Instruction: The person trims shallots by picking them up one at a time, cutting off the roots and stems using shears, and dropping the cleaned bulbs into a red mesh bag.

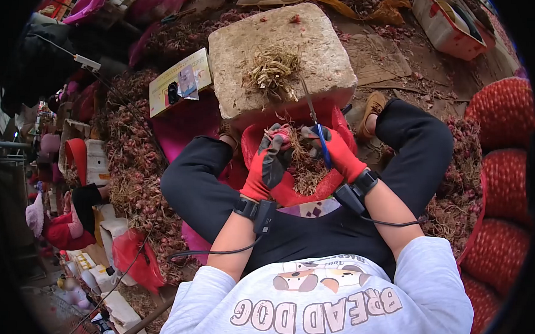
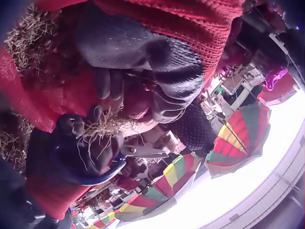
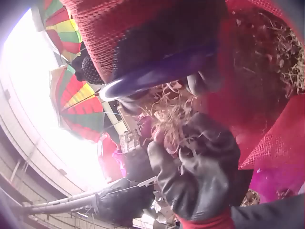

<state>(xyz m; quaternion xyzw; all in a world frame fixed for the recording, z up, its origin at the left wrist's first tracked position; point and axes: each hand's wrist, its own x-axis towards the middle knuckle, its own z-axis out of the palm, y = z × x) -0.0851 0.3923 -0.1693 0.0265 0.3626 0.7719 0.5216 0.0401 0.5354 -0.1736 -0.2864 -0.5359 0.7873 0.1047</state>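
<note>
My left hand, in a red glove with a dark grey palm, grips a small bunch of pinkish-red shallots. Pale stringy roots stick out from the bunch toward the other hand. The right hand, gloved alike, holds scissors by their blue handles, blades pointing away from me toward the block. Both hands are close together above a red mesh bag between my legs, with dry trimmings in it. In the right wrist view, the left-hand fingers curl around the shallots.
A pale foam block stands in front, with a heap of dry stalks on top. Left of it lies a yellowish box. Shallots cover the floor at left. Full red mesh sacks line the right; a white crate stands behind.
</note>
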